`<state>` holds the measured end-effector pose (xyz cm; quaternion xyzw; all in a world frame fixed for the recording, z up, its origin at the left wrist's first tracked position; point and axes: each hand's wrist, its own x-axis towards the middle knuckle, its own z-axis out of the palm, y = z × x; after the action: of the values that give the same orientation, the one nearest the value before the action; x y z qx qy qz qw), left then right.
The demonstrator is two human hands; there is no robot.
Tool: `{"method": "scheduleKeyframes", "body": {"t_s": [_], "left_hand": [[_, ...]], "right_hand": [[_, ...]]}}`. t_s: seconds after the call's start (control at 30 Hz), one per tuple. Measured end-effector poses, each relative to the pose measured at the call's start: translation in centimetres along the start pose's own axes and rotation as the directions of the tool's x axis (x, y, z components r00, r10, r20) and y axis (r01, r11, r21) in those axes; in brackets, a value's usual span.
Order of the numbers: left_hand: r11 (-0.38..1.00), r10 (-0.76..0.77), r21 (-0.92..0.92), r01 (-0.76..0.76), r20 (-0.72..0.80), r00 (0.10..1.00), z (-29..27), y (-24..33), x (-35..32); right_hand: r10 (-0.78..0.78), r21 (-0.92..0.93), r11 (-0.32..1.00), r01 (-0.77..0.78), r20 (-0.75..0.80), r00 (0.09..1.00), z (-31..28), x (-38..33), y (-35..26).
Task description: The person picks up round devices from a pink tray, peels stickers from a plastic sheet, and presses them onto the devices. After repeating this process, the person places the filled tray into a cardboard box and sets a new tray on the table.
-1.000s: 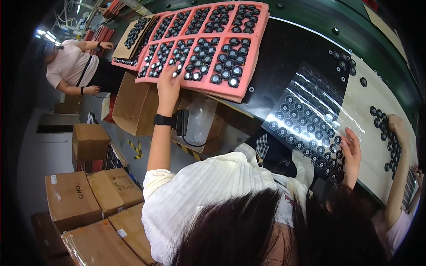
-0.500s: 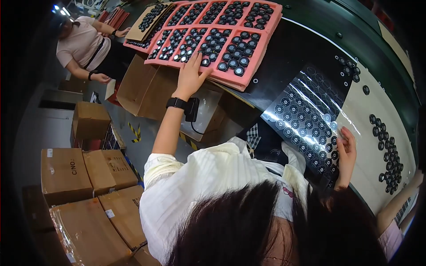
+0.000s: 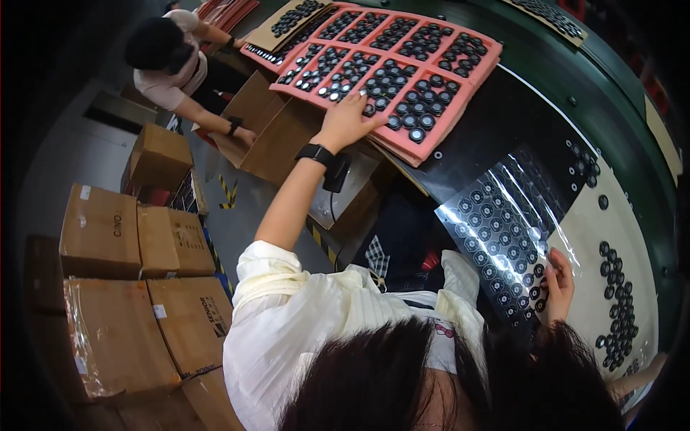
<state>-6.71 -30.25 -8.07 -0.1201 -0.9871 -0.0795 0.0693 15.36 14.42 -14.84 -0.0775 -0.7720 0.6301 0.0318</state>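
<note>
Left hand (image 3: 346, 122) reaches far forward, fingers spread; right hand (image 3: 559, 284) stays low, fingers curled.

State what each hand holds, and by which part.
Left hand rests flat on the pink tray, near edge; right hand pinches the clear film sheet at its edge.

The tray (image 3: 440, 136) under the left hand (image 3: 346, 121) is salmon pink, its compartments filled with round black parts (image 3: 424, 108) with paler grey centres. A black watch band (image 3: 315, 153) circles that wrist. The sleeve (image 3: 287, 302) is pale cream with fine ribbing. By the right hand (image 3: 558, 281), a clear glossy sheet (image 3: 503, 230) carries rows of black rings with white glare across it. The table (image 3: 503, 129) is black with a green rim and a beige mat (image 3: 618, 237). The cartons (image 3: 115, 237) are brown, and the floor tape (image 3: 228, 192) is striped yellow and black.
</note>
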Motion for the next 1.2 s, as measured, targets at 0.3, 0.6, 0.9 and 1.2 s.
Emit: {"method": "scheduleKeyframes", "body": {"t_s": [0.3, 0.6, 0.9, 1.2], "left_hand": [[0.992, 0.067, 0.115, -0.045, -0.19, 0.98, 0.1, -1.0, 0.3], [0.995, 0.065, -0.057, -0.077, -0.181, 0.981, 4.0, -3.2, 1.4], [0.992, 0.08, -0.074, -0.103, -0.255, 0.964, 4.6, -3.3, 1.5], [0.951, 0.17, -0.179, -0.253, -0.383, 0.908, 3.2, -3.7, 3.1]], "right_hand": [[0.209, 0.111, 0.97, -0.216, 0.07, 0.975, -1.0, 0.4, -2.0], [0.205, -0.094, 0.976, -0.196, 0.102, 0.973, 1.5, 1.8, -6.9], [0.22, -0.194, 0.965, -0.178, 0.218, 0.951, 6.0, 4.8, -9.4], [0.184, -0.243, 0.966, -0.094, 0.381, 0.906, 11.6, 6.9, -12.6]]}}
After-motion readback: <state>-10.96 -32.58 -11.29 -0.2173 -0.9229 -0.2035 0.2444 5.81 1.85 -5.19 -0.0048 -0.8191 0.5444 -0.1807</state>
